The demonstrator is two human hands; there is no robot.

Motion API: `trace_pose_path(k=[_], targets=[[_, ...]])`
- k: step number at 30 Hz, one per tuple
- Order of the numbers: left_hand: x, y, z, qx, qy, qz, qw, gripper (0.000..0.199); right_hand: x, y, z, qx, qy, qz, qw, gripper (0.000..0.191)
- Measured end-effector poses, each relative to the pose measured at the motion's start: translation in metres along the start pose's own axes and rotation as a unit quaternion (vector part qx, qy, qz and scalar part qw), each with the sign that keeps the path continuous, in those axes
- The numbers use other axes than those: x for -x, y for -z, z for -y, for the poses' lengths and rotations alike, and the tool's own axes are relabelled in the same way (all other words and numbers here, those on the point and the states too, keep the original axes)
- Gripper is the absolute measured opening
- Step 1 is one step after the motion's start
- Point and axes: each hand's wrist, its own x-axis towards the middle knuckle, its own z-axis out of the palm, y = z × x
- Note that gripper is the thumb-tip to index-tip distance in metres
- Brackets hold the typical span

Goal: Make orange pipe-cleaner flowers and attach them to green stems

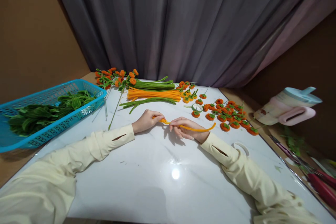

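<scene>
Over the middle of the white table, my left hand [147, 121] is closed on one end of an orange pipe cleaner [201, 130], which looks coiled or bent there. The rest of the strip runs right, across my right hand [187, 128], its free tip above the wrist. My right thumb and index finger pinch the strip near the left hand, while the other fingers are loosely spread. Behind the hands lie a bundle of orange pipe cleaners [154, 94] and green ones [154, 85]. Small orange flower heads with green backs [225, 126] are spread to the right.
A blue basket [99, 98] of green leaf pieces [34, 119] stands at left. Stemmed orange flowers [132, 81] lie at the back left. Green tape [196, 107] lies behind my right hand. A tumbler [273, 106] and red-handled tool [321, 188] are at right.
</scene>
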Motion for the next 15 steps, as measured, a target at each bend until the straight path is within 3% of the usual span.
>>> trace_pose_path(k=[7,15], targets=[[0.0005,0.0022,-0.0013,0.009,-0.008,0.043,0.999,0.026,0.0071,0.0047,0.0028,-0.026,-0.031,0.061,0.997,0.020],[-0.0011,0.0045,-0.0010,0.022,0.000,0.053,0.998,0.028,0.0064,0.0059,0.0016,-0.009,0.005,0.016,1.000,0.020]])
